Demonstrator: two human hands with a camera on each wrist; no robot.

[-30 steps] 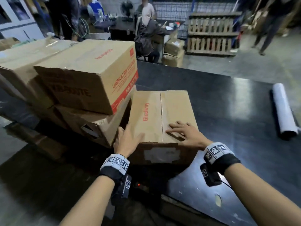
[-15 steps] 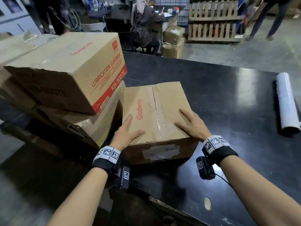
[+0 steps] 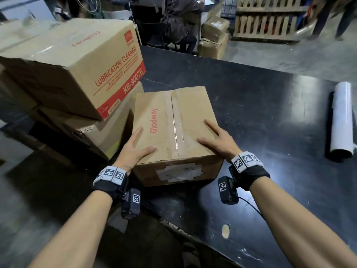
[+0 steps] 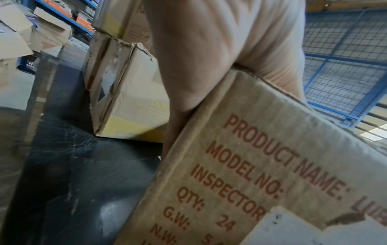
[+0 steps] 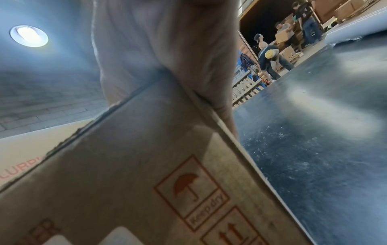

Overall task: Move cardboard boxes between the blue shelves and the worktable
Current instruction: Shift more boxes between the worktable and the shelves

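A taped cardboard box marked Glodway (image 3: pixel 173 122) stands on the black worktable (image 3: pixel 251 105), close beside a stack of boxes. My left hand (image 3: pixel 135 149) lies over its near left corner, thumb on top and index finger straight along the left edge. My right hand (image 3: pixel 218 141) lies over the near right corner, thumb and index finger spread flat on the lid, the other fingers hidden past the edge. The left wrist view shows the left hand (image 4: pixel 220 49) against the box's printed front face (image 4: pixel 261 165). In the right wrist view the right hand (image 5: pixel 163 41) presses on the box's corner (image 5: pixel 146 165).
A large Lubrication Cleaner box (image 3: pixel 81 62) sits on a torn box (image 3: pixel 108 132) just left. A white roll (image 3: pixel 341 118) lies at the table's right. Beyond the table are a seated person (image 3: pixel 179 20), floor boxes and wooden pallets (image 3: pixel 268 18). Blue shelving (image 4: pixel 62 16) stands far left.
Both hands have slid from the middle of the lid out to the box's near corners. The view has come closer; the box stays beside the stack.
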